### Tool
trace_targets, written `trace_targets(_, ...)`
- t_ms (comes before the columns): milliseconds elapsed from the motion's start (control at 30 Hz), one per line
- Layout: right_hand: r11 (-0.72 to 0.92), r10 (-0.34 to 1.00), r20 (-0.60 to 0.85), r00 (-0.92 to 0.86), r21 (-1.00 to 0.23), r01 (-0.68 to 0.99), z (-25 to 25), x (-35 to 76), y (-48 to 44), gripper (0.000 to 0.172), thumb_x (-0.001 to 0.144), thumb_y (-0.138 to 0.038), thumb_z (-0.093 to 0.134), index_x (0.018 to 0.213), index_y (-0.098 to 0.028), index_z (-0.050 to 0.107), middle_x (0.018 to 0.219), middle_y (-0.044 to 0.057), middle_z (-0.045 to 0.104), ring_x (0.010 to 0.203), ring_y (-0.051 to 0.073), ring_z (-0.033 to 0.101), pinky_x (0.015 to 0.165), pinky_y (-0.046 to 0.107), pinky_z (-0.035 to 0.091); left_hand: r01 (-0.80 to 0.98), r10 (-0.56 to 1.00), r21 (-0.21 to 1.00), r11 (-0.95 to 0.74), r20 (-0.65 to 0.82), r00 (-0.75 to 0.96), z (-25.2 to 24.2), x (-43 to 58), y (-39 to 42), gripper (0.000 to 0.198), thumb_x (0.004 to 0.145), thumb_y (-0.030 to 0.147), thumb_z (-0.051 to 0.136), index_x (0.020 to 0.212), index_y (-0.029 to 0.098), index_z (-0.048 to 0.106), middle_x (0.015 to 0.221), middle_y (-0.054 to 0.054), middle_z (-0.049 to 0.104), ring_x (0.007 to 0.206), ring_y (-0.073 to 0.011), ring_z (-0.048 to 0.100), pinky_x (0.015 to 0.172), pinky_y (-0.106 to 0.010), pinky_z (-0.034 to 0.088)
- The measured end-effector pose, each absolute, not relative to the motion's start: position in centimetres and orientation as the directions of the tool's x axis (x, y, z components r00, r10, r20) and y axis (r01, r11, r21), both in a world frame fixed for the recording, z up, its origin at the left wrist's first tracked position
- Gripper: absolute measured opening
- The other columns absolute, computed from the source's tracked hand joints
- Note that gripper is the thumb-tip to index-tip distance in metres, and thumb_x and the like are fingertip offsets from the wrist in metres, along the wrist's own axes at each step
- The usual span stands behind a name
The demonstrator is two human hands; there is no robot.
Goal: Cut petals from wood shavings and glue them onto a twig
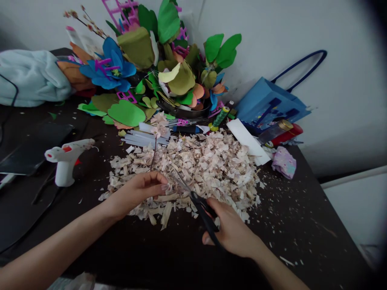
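Note:
My left hand (142, 190) pinches the lower end of a thin brown stem (153, 155) that stands upright, topped by a small pale paper flower (158, 128). My right hand (231, 230) grips black-handled scissors (198, 203), whose blades point up and left toward the fingers of the other hand. Both hands rest at the near edge of a wide heap of pale pink-beige paper cuttings (208, 165) on the dark table (169, 257).
A white glue gun (68, 158) stands at the left, clear glue sticks (142, 139) lie behind the heap. Colourful paper flowers and leaves (157, 72) pile at the back, a blue bag (269, 102), a white strip (248, 141) and a red-capped tube (282, 133) at right.

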State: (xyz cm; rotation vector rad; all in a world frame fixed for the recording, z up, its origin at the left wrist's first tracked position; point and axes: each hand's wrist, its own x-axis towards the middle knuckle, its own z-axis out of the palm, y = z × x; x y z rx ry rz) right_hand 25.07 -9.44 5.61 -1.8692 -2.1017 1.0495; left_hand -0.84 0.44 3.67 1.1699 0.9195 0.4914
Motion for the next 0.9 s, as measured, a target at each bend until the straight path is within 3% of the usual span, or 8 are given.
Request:
trace_targets(233,0.067,0.918,-0.307,-0.251,-0.504,0.861,5.57,25.05,-9.35,0.05,0.061,-0.056,0.082,0.072,-0.02,0.049,0.069,-0.002,0.057,0.06,0.015,0.051,0.054,0.024,0.031,0.155,0.773,0.945,0.287,-0.324,0.545,3.88,-0.83,0.45,0.018,0.078,0.036,0.069,0.081,0.019,0.064,0.079,-0.001,0.065,0.075,-0.0146,0.057,0.068,-0.025,0.042)
trace_targets(533,0.161,0.915,-0.265,-0.305,-0.452,0.877,5.22,25.49,-9.44,0.039,0.078,-0.054,0.066,0.072,-0.021,0.048,0.068,-0.001,0.057,0.061,0.016,0.053,0.056,0.025,0.032,0.212,0.766,0.939,0.27,-0.343,0.544,3.69,-0.9,0.52,0.017,0.077,0.037,0.068,0.079,0.02,0.065,0.077,-0.001,0.066,0.074,-0.0161,0.058,0.068,-0.027,0.042)
trace_targets(900,0.231,0.939,-0.19,-0.287,-0.271,0.935,4.88,25.65,-9.46,0.039,0.073,-0.051,0.076,0.076,-0.02,0.053,0.071,0.001,0.062,0.065,0.021,0.06,0.057,0.028,0.034,0.209,0.755,0.922,0.326,-0.387,0.529,3.73,-0.77,0.62,0.021,0.072,0.038,0.071,0.076,0.018,0.064,0.072,0.001,0.062,0.07,-0.0142,0.054,0.068,-0.027,0.041)
